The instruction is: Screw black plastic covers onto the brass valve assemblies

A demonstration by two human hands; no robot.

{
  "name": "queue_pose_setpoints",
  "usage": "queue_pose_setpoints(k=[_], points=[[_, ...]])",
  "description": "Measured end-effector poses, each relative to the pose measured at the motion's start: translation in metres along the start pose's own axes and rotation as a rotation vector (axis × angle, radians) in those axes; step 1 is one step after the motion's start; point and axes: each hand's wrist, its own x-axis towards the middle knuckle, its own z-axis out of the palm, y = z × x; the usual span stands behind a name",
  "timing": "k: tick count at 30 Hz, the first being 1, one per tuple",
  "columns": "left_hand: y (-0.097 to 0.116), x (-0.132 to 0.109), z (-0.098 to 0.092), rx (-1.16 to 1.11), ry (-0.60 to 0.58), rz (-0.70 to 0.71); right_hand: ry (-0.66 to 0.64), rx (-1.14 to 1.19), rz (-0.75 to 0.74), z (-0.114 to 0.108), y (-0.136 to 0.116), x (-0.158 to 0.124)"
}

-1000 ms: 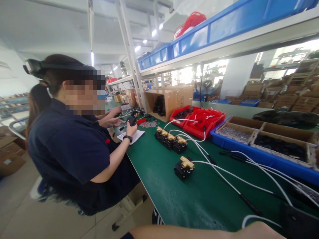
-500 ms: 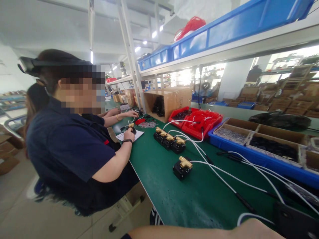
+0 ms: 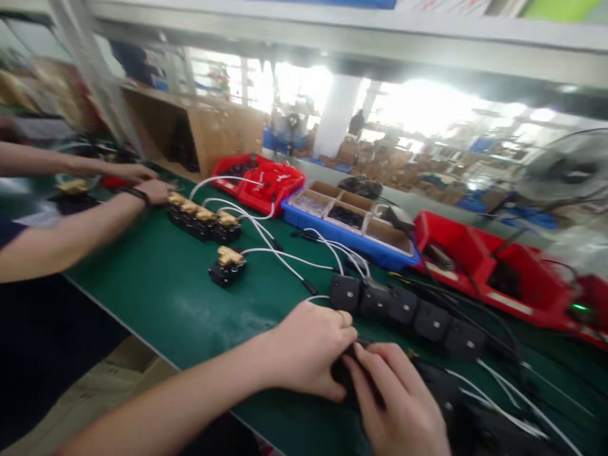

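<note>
My left hand (image 3: pixel 316 351), fingers closed, grips a black box-like part (image 3: pixel 346 375) at the table's front. Against its other side, the fingers of my right hand (image 3: pixel 401 402) are pinched. Both hands cover much of this part, and blur hides its details. Just beyond them, a row of black square housings (image 3: pixel 403 305) stands on the green table (image 3: pixel 190 304). To the left sits one black box with a brass tee fitting (image 3: pixel 228 265) and a white cable. Several similar brass-topped units (image 3: pixel 202 218) are lined up farther back.
A co-worker's hands (image 3: pixel 154 189) reach in from the left. Along the back stand a cardboard box (image 3: pixel 228 130), a red bin (image 3: pixel 289 190), a blue divided tray (image 3: pixel 304 223) and more red bins (image 3: pixel 510 304). White cables (image 3: pixel 289 254) cross the table; a shelf (image 3: pixel 285 28) overhangs it.
My view has swung right and down from the co-worker toward the table in front of me. Both my hands now show, together on the black part; before, only one arm showed at the bottom edge.
</note>
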Motion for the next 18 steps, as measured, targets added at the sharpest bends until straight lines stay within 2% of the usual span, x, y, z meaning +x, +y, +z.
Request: queue_pose_setpoints(k=[4,6,8,10,12,13,15,16,18], points=[[-0.004,-0.001,0.002,0.005,-0.01,0.042,-0.005,0.094,0.176,-0.005,-0.009,0.001],[-0.006,-0.003,-0.004,0.002,-0.023,0.08,0.032,0.127,0.215,-0.01,-0.01,-0.006],[-0.004,-0.008,-0.011,-0.12,0.019,0.06,0.075,0.139,0.239,-0.017,-0.011,-0.015],[0.006,-0.016,-0.017,-0.471,0.143,-0.073,0.113,0.154,0.258,-0.022,-0.014,-0.022],[0.022,-0.025,-0.019,-1.031,0.277,-0.306,0.176,0.179,0.305,-0.028,-0.021,-0.025],[0.032,-0.029,-0.017,-1.323,0.307,-0.428,0.208,0.205,0.335,-0.031,-0.027,-0.025],[0.052,-0.035,-0.012,-1.755,0.26,-0.611,0.241,0.291,0.389,-0.037,-0.039,-0.022],[0.061,-0.037,-0.009,-1.874,0.205,-0.662,0.232,0.346,0.395,-0.04,-0.045,-0.021],[0.073,-0.039,-0.002,-1.949,0.116,-0.719,0.174,0.43,0.35,-0.044,-0.052,-0.016]])
